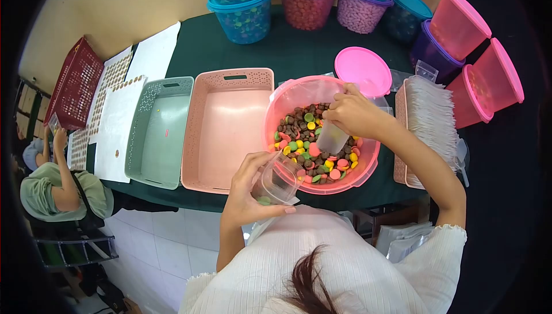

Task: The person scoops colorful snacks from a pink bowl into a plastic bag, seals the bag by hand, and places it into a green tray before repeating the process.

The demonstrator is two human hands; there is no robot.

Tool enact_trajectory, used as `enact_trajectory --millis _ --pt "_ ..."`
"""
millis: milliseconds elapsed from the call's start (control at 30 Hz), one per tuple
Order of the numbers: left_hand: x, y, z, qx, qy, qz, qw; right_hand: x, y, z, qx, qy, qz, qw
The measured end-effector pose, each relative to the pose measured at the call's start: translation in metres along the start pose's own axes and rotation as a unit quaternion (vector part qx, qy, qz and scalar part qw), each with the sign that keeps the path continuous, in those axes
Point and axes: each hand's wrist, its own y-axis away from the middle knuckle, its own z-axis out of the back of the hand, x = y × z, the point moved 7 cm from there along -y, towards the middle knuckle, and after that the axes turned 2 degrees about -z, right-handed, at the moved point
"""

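Note:
A round pink tub (368,177) holds brown, pink, green and yellow candies (313,167). My right hand (357,113) is closed on a translucent scoop (332,138), whose lower end touches the candies. At the tub's near left edge, my left hand (246,190) is wrapped round a clear plastic pouch (278,179), its mouth turned toward the tub. Something green lies at the bottom of the pouch. A pink lid (363,71) is behind the tub.
Left of the tub are a pink basket (230,127) and a green basket (161,130). Stacked clear pouches (431,124) stand at the right, beside a plastic spoon (462,159). Lidded tubs (244,20) line the back. A co-worker (66,190) is at the far left.

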Motion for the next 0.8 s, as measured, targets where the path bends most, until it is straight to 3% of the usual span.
enact_trajectory --millis 233,300,433,500,633,700,800 --pt "0.003 -0.001 0.001 0.003 0.004 0.001 1.000 0.006 -0.002 -0.034 0.078 -0.164 0.010 0.983" --pt "0.004 0.000 0.002 0.000 0.007 0.006 1.000 0.013 -0.003 -0.037 0.120 -0.275 0.016 0.954" --pt "0.002 -0.001 0.001 0.005 -0.009 0.003 1.000 0.016 -0.003 -0.039 0.148 -0.295 0.006 0.944" --pt "0.002 -0.002 0.001 0.006 -0.003 0.005 1.000 0.013 -0.006 -0.035 0.060 -0.246 0.009 0.967" --pt "0.003 -0.001 0.001 0.009 -0.008 0.011 1.000 0.017 -0.008 -0.020 -0.016 -0.113 0.009 0.993" --pt "0.003 -0.001 0.001 0.011 -0.010 0.011 1.000 0.023 -0.004 -0.005 -0.151 -0.008 0.023 0.988" --pt "0.001 -0.001 0.000 0.013 -0.012 0.010 1.000 0.038 -0.003 -0.003 -0.126 -0.011 0.057 0.990"
